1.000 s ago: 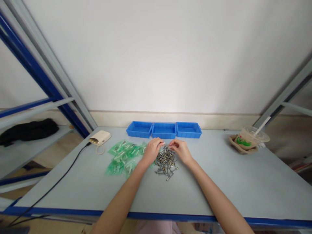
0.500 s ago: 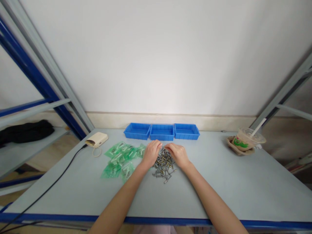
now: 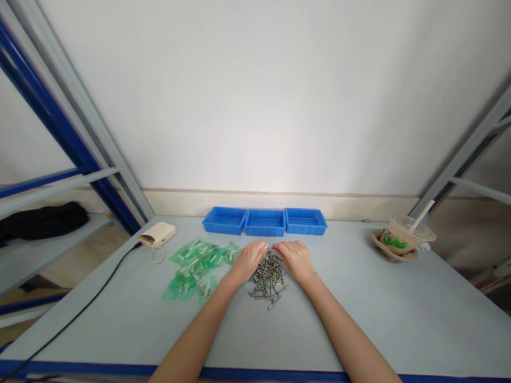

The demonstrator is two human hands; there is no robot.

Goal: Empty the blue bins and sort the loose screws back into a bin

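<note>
A loose pile of small metal fasteners (image 3: 268, 276), slim silver and brassy pieces like bolts or rivets, lies on the grey table between my forearms. At its far edge my left hand (image 3: 250, 260) is closed in a pinch, fingertips turned inward. Facing it, my right hand (image 3: 296, 259) also pinches, thumb hidden under the fingers. A small silvery fastener shows between the two sets of fingertips; its exact shape is too small to make out. Left of the left hand lie several green plastic bags (image 3: 197, 266) with small parts inside.
Three blue trays, a left one (image 3: 224, 221), a middle one (image 3: 265, 223) and a right one (image 3: 305, 222), line up behind the hands. A cream device (image 3: 158, 234) with a black cable (image 3: 98, 292) sits far left. A drink cup (image 3: 405, 234) stands in a cardboard holder (image 3: 393, 254) at right.
The view has tilted up slightly, so everything sits a little lower. Both hands stay at the pile's far edge, with only a small shift of the right fingers.
</note>
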